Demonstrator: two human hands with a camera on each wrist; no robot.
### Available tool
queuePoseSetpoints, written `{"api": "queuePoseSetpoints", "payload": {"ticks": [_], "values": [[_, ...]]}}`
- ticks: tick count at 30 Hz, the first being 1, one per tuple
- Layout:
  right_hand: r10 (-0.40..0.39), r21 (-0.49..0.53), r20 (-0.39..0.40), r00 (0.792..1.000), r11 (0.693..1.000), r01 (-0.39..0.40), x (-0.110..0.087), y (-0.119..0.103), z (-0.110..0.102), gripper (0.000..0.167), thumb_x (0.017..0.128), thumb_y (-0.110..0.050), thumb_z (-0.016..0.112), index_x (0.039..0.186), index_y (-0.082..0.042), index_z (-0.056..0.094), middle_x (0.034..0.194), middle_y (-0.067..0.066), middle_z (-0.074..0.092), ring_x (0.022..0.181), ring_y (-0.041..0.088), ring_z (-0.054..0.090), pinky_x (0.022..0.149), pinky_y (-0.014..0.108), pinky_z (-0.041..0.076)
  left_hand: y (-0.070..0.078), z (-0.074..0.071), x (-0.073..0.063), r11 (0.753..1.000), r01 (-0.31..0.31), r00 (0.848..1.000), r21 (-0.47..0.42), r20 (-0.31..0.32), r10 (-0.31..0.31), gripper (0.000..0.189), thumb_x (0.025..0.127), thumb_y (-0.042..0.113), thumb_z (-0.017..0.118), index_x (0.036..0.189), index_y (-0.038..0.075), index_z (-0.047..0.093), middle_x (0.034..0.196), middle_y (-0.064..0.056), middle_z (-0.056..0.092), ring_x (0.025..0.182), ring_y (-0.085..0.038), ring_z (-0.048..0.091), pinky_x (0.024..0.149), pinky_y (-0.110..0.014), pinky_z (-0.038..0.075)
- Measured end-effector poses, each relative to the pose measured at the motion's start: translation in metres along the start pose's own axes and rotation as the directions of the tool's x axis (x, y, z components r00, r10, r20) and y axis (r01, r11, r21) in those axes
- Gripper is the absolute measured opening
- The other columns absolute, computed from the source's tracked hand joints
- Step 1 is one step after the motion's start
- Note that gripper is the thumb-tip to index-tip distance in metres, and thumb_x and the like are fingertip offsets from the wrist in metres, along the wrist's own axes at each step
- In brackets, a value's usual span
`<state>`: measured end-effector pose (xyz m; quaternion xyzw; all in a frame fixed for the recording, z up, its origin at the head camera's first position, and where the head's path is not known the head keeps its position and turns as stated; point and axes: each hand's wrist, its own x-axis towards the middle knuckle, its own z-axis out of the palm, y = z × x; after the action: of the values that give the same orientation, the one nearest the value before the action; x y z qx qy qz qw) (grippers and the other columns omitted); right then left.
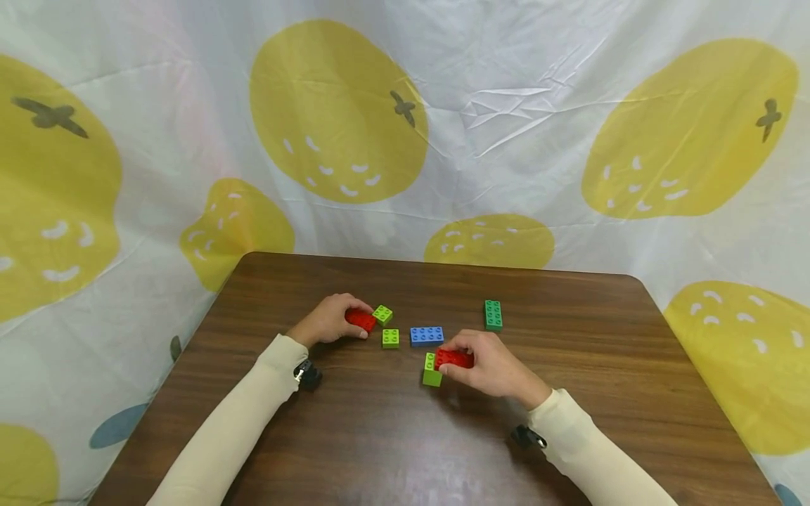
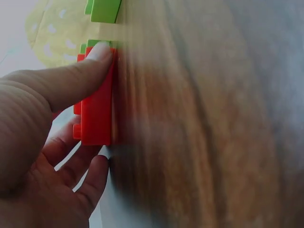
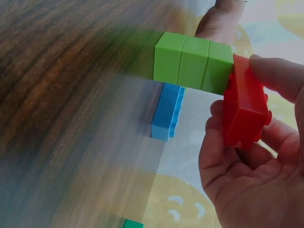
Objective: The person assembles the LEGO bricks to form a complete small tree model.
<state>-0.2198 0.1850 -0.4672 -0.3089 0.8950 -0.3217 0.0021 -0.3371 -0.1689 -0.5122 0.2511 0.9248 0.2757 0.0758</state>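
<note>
Studs up, one red brick (image 1: 361, 322) sits low at the surface (image 1: 380, 436), gripped between thumb and fingers of the left hand (image 1: 329, 319), its long axis slanting from far left to near right, just beside a lime brick (image 1: 382, 314). The right hand (image 1: 487, 362) pinches the second red brick (image 1: 454, 359), also studs up, long axis left to right, its left end at the top of a lime stack (image 1: 432, 379), the other end jutting rightward
</note>
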Motion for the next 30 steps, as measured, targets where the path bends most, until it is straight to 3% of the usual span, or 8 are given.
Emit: {"api": "queuePoseSetpoints", "payload": {"ticks": [10,17,22,30], "values": [[0.006,0.001,0.015,1.0,1.0,-0.006,0.0,0.003,0.001,0.02,0.093,-0.027,0.083,0.108,-0.016,0.076,0.099,-0.007,0.072,0.083,0.009,0.061,0.068,0.023,0.054,0.01,0.005,-0.003,1.0,0.015,0.998,-0.021,-0.052,-0.016,0.045,0.087,0.034,0.089,0.126,0.017,0.076,0.126,-0.009,0.07,0.113,-0.027,0.064,0.101,-0.045,0.053],[0.007,0.008,0.015,1.0,1.0,-0.007,0.0,0.004,0.0,0.02,0.093,-0.028,0.083,0.108,-0.017,0.076,0.1,-0.006,0.073,0.083,0.009,0.062,0.068,0.023,0.054,0.022,0.003,-0.011,0.995,0.025,0.994,-0.098,-0.1,-0.034,0.046,0.087,0.038,0.088,0.126,0.016,0.075,0.123,-0.008,0.071,0.109,-0.025,0.064,0.099,-0.046,0.055],[0.017,0.018,0.013,1.0,1.0,-0.018,-0.001,0.005,0.001,0.019,0.093,-0.028,0.083,0.107,-0.018,0.076,0.098,-0.008,0.072,0.082,0.009,0.061,0.068,0.024,0.054,0.035,0.002,-0.02,0.985,0.025,0.993,-0.173,-0.109,-0.044,0.047,0.087,0.038,0.088,0.126,0.016,0.075,0.121,-0.006,0.07,0.108,-0.024,0.064,0.099,-0.045,0.057],[0.016,0.014,0.011,1.0,1.0,-0.016,0.0,0.004,0.0,0.02,0.092,-0.028,0.084,0.108,-0.018,0.076,0.099,-0.007,0.072,0.083,0.008,0.061,0.069,0.024,0.055,0.061,0.003,-0.032,0.973,-0.031,0.987,-0.228,-0.161,-0.007,0.043,0.085,0.036,0.09,0.12,0.013,0.077,0.115,-0.004,0.072,0.101,-0.021,0.064,0.091,-0.038,0.058]]}}
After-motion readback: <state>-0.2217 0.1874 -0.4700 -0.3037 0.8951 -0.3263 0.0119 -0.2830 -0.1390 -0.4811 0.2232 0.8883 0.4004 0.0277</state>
